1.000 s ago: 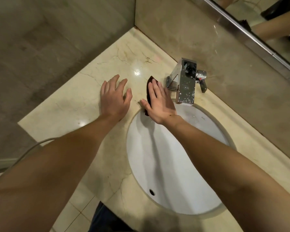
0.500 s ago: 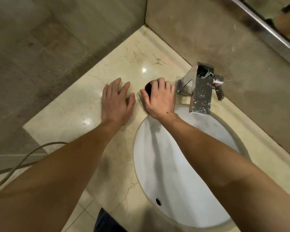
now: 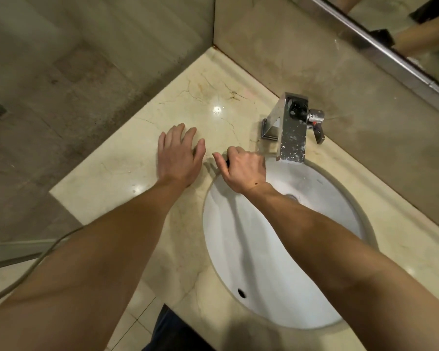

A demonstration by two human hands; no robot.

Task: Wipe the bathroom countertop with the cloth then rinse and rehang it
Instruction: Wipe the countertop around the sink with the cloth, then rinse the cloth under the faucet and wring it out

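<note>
My right hand (image 3: 243, 168) is curled over the dark cloth (image 3: 227, 162) at the far left rim of the sink; only a thin dark sliver of the cloth shows below my thumb. My left hand (image 3: 179, 154) lies flat on the beige marble countertop (image 3: 107, 173) just left of it, fingers spread and straight. The two hands are a few centimetres apart.
A square chrome faucet (image 3: 290, 130) stands behind the white oval sink (image 3: 276, 262), right of my right hand. Stone walls meet at the far corner, with a mirror (image 3: 403, 29) at upper right. The countertop's left edge drops to the floor, where a grey hose (image 3: 31, 269) runs.
My right hand has pulled back from beside the faucet toward the sink rim, its fingers curling and bunching the cloth underneath until it is almost hidden. My left hand has stayed flat in place.
</note>
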